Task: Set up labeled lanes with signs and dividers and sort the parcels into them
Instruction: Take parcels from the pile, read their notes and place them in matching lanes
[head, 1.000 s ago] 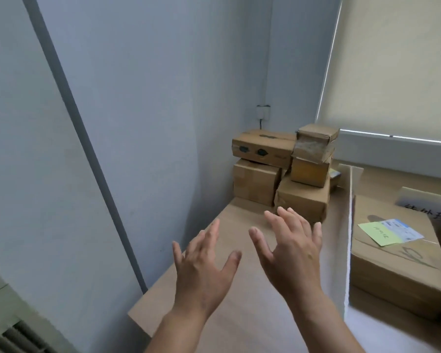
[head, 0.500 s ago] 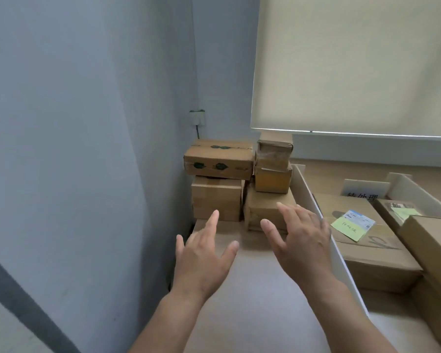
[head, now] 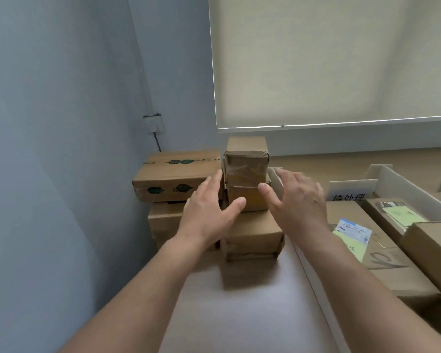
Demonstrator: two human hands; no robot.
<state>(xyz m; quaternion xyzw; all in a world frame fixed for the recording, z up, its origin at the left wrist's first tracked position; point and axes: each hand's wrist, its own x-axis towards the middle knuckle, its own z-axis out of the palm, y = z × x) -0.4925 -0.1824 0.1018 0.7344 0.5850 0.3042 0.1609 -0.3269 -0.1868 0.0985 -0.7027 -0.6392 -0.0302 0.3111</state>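
While both bare arms reach forward over the pale wooden tabletop:
Left hand: fingers spread wide, holding nothing, just left of the middle parcel.
Right hand: fingers wide too, empty, just right of it.
Parcels: small taped brown cardboard box tops a three-high stack in the corner; a long brown carton with green marks sits beside it on another box.
In the way: white upright divider board close by the right wrist.
Beyond: white folded lane sign, labelled flat cartons.
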